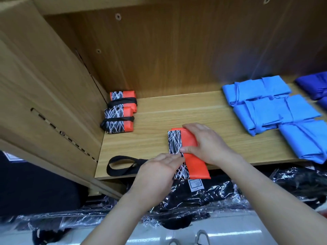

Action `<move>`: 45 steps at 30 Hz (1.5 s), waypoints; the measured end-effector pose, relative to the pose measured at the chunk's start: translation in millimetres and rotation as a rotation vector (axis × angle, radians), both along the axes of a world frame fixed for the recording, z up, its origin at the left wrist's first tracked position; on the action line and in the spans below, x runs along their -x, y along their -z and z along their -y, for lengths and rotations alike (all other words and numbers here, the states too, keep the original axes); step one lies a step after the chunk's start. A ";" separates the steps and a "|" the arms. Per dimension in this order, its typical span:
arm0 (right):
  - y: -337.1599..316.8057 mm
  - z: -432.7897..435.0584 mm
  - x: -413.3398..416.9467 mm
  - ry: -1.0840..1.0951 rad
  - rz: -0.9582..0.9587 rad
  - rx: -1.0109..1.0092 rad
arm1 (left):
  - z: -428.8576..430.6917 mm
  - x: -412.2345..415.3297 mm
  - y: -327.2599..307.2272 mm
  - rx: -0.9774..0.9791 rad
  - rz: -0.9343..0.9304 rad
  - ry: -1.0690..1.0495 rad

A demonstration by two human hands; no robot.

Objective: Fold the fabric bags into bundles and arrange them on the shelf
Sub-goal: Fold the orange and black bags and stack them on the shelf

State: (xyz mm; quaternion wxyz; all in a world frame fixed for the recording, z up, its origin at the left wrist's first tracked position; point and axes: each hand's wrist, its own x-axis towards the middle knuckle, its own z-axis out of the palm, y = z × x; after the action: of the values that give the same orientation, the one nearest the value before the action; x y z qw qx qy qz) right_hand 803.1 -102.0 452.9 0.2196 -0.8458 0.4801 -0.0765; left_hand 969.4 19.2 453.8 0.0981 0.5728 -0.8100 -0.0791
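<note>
Orange bag (196, 167), half folded: right hand (203, 144) grips it, left hand (157, 172) presses it flat-fingered; two tied bundles (118, 121) lie finished beyond the left hand.

**Orange bag mid-fold at the shelf's front edge**

Gripping the half-folded orange bag (190, 141) on the wooden shelf (177, 114) with the right hand (206, 145), fingers (193, 127) over its far edge, thumb at the fold. Resting the left hand (158, 172) on the bag's black-and-white patterned strip. Just left of the bag, a black strap (122, 165) lying in a loop. Farther left and behind, a tied orange bundle (126, 96) and a second bundle (118, 122) touching it. Right of the bag, well apart, overlapping light blue bags (276, 110); beyond those, dark blue bags (315, 85). Below the bag, black packs (203, 197) in clear plastic.
</note>
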 end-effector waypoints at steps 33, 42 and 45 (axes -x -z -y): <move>-14.0 -44.1 -29.2 0.607 0.998 -0.036 | 32.3 18.8 -1.9 -0.140 -0.486 -0.301; -13.3 -43.8 -19.9 0.578 0.977 -0.170 | 25.4 28.5 -10.7 -0.217 -0.643 -0.312; -10.6 -44.8 -13.2 0.399 0.732 -0.085 | 25.5 26.6 -14.4 -0.200 -0.603 -0.257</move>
State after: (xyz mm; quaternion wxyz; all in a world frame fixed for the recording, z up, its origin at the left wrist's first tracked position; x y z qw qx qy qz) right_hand 816.3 -57.2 463.5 0.3913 -0.6436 0.5274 -0.3932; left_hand 942.9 -6.3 468.1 0.2857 0.6278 -0.6540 -0.3106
